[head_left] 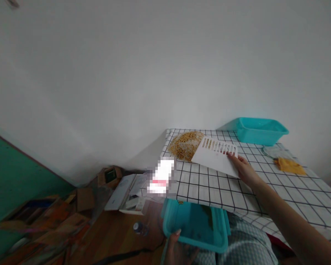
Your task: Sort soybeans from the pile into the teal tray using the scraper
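1. Plain white wall (154, 73) rose behind the counter (209, 186), covered by a checked cloth (190, 180), in the head view.
2. At the right end of a white slotted board (216, 158), the right hand (244, 170) was closed on it; the board's left end met a heap of yellow beans and pale grains (185, 146) at far left.
3. Off the counter's near edge, the left hand (178, 252) gripped a turquoise tray (195, 241) by its near left side, thumb over the rim.
4. Far right stood a turquoise basin (259, 137).
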